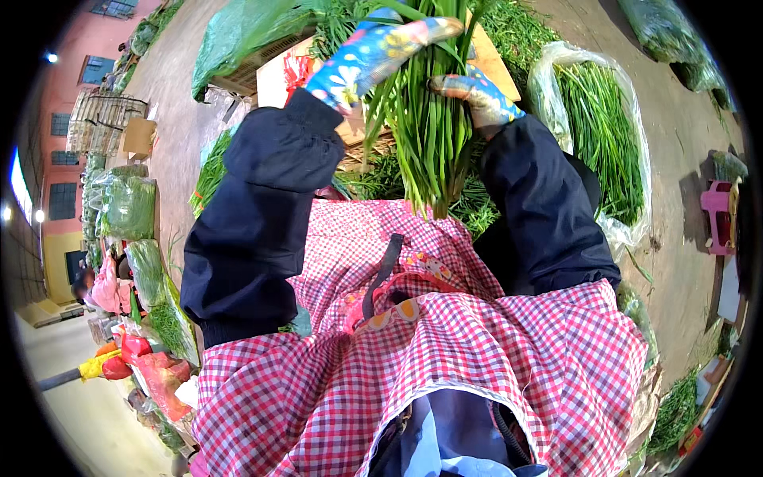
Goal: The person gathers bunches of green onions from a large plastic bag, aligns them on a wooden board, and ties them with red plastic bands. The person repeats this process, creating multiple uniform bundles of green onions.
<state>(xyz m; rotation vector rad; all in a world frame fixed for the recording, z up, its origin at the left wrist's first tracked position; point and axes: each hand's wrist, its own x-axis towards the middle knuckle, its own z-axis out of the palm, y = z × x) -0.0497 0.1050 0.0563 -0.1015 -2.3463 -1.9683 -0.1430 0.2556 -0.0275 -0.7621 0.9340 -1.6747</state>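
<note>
A thick bunch of long flat green leaves [432, 128], looking like garlic chives, hangs upright above my lap. My left hand [387, 56], in a blue floral glove, curls across the upper front of the bunch. Long blades run past its fingers, and some at the upper left are blurred. Lower down on the right side, my right hand [477, 95] grips the same bunch in a matching glove, its fingertips over the front. Part of each hand is hidden by leaves. Beside my left wrist lie red plastic ties [298, 74] on a light board [271, 80].
An open clear plastic bag [635, 125] of green leaves stands at the right. Loose greens [512, 33] lie behind the wooden board [492, 59]. A crate [262, 62] under green plastic [238, 42] is at the upper left. Wrapped bundles [134, 206] line the left side.
</note>
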